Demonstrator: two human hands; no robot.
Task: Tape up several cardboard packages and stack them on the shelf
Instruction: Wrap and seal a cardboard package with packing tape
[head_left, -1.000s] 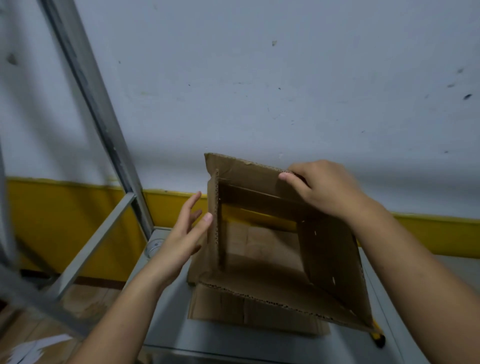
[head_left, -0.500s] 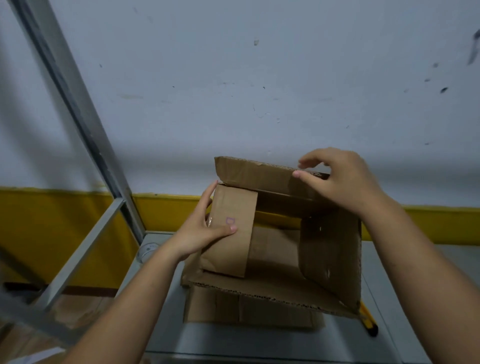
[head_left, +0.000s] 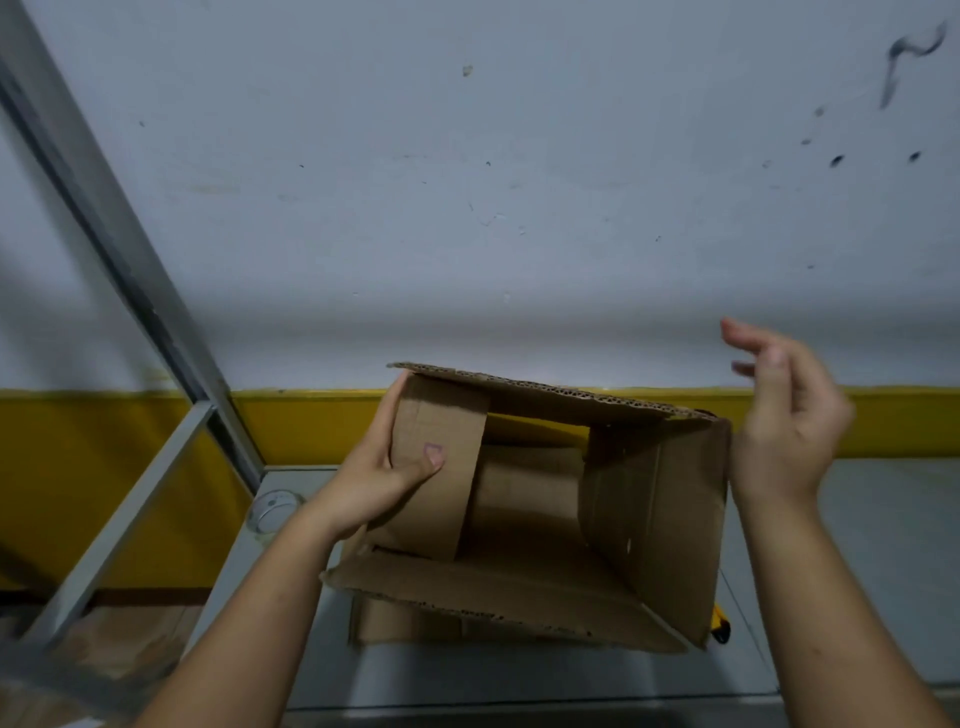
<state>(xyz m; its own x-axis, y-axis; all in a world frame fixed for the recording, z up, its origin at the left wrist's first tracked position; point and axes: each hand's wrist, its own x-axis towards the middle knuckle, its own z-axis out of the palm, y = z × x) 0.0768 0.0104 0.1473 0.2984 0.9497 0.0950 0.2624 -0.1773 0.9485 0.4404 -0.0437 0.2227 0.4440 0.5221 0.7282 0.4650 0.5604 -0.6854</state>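
An open brown cardboard box (head_left: 660, 525) is held up over a grey table (head_left: 519, 675), its open end facing me with the flaps spread. My left hand (head_left: 379, 478) grips the box's left side flap, thumb pressed on the flap's face and fingers behind it, folding it inward. My right hand (head_left: 784, 415) hovers just right of the box's upper right corner, fingers loosely spread, touching nothing. Flattened cardboard (head_left: 405, 623) lies on the table under the box.
A roll of clear tape (head_left: 272, 509) sits at the table's back left corner. A yellow and black tool (head_left: 721, 626) peeks out under the box's right edge. Grey metal shelf bars (head_left: 119, 249) slant at the left. A white wall with a yellow band stands behind.
My right hand has let go of the top flap and moved off to the right. My left hand went from beside the box to gripping and folding the left flap inward.
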